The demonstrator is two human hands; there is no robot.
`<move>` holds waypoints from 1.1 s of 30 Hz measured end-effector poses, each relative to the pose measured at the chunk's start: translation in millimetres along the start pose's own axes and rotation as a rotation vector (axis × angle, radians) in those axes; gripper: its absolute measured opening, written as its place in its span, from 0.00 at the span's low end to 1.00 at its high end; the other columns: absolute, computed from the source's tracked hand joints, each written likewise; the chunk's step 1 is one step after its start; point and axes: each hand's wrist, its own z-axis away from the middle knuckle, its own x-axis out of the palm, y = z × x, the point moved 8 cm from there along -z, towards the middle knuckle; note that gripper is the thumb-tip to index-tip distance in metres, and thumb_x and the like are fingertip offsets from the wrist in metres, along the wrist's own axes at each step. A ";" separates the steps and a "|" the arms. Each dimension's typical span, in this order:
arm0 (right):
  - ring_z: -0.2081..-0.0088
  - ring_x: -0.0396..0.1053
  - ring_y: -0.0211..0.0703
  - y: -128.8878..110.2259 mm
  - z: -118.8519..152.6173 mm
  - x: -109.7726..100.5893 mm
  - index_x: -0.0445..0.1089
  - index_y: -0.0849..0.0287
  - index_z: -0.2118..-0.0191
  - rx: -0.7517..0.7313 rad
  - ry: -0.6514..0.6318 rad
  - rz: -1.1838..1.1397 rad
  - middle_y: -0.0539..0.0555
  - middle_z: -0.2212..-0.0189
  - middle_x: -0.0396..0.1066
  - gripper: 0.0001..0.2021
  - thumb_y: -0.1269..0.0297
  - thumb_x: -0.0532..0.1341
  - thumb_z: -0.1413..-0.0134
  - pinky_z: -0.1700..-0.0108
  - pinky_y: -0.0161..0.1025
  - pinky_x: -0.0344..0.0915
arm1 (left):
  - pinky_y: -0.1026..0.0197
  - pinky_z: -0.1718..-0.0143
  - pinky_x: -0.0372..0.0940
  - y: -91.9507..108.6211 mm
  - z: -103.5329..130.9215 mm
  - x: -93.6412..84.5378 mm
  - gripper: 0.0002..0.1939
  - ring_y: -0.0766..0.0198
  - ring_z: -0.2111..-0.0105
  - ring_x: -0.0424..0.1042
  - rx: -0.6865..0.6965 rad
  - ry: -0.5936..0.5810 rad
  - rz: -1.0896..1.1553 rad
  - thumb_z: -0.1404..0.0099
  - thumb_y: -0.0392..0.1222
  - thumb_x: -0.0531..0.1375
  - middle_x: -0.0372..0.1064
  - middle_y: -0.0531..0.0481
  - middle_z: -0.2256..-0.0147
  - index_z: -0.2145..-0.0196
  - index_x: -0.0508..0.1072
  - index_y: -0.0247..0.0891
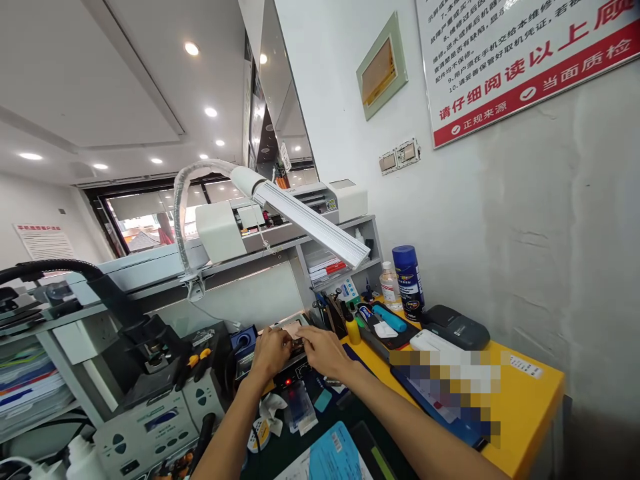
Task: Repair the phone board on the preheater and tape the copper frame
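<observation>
Both arms reach forward over the dark mat to a small dark device [295, 373] with a red light on its front. My left hand [271, 351] rests at its upper left with curled fingers. My right hand [323, 348] comes in from the right, its fingers bent together close to the left fingertips. Between the hands lies a pale, flat piece [291, 329]; the fingertips are on or beside it. Whatever small thing the fingers pinch is too small to make out.
A grey soldering station [160, 427] stands at the lower left. A yellow cabinet [535, 393] on the right bears a blue spray can [409, 283], a clear bottle [389, 287] and a black case [457, 327]. A lamp [313, 223] hangs above. A blue sheet [335, 457] lies in front.
</observation>
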 end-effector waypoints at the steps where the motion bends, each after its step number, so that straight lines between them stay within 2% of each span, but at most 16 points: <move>1: 0.48 0.70 0.43 1.9 -1.1 -5.3 0.70 0.53 0.45 0.010 0.041 -0.015 0.54 0.45 0.70 0.19 0.71 0.51 0.37 0.49 0.36 0.63 | 0.46 0.48 0.65 -0.4 -0.4 0.4 0.13 0.57 0.51 0.70 -0.010 0.008 -0.011 0.32 0.47 0.58 0.71 0.46 0.52 0.55 0.73 0.36; 4: 0.49 0.70 0.43 13.9 -4.0 -19.1 0.70 0.55 0.47 0.078 0.145 -0.046 0.55 0.47 0.70 0.18 0.71 0.51 0.38 0.49 0.36 0.63 | 0.46 0.48 0.66 -2.1 -2.9 1.8 0.13 0.57 0.51 0.70 -0.036 0.032 -0.032 0.32 0.47 0.58 0.71 0.46 0.52 0.55 0.73 0.36; 9: 0.53 0.71 0.43 28.4 -4.3 -28.4 0.72 0.57 0.50 0.156 0.218 -0.087 0.55 0.53 0.72 0.16 0.71 0.52 0.39 0.52 0.36 0.64 | 0.47 0.50 0.67 -6.9 -9.1 3.8 0.14 0.58 0.53 0.71 -0.083 0.042 -0.051 0.32 0.47 0.58 0.71 0.46 0.53 0.54 0.72 0.35; 24: 0.56 0.72 0.46 34.4 -3.2 -23.5 0.74 0.55 0.53 0.234 0.107 -0.006 0.54 0.54 0.73 0.16 0.69 0.52 0.41 0.56 0.39 0.64 | 0.49 0.52 0.69 -7.1 -8.8 12.9 0.14 0.59 0.54 0.72 -0.090 -0.050 -0.118 0.32 0.47 0.59 0.71 0.46 0.54 0.54 0.72 0.36; 26: 0.56 0.72 0.46 33.3 -2.8 -20.9 0.74 0.55 0.52 0.212 0.067 0.019 0.54 0.53 0.72 0.17 0.70 0.52 0.41 0.56 0.39 0.64 | 0.49 0.52 0.69 -7.0 -9.2 13.1 0.14 0.59 0.54 0.72 -0.092 -0.057 -0.120 0.32 0.47 0.59 0.71 0.46 0.53 0.54 0.72 0.36; 29: 0.54 0.70 0.47 22.3 -1.2 -11.9 0.74 0.55 0.50 0.075 -0.033 0.100 0.54 0.49 0.70 0.19 0.72 0.52 0.45 0.55 0.40 0.65 | 0.49 0.52 0.69 -6.7 -10.2 13.5 0.14 0.59 0.54 0.72 -0.100 -0.067 -0.123 0.32 0.47 0.59 0.71 0.46 0.54 0.54 0.72 0.36; 33: 0.50 0.64 0.54 3.2 4.7 2.2 0.71 0.54 0.47 -0.090 -0.120 0.235 0.56 0.46 0.66 0.22 0.72 0.54 0.49 0.58 0.44 0.67 | 0.50 0.53 0.69 -6.3 -10.9 14.6 0.14 0.59 0.55 0.72 -0.102 -0.075 -0.124 0.32 0.47 0.59 0.71 0.46 0.53 0.53 0.72 0.36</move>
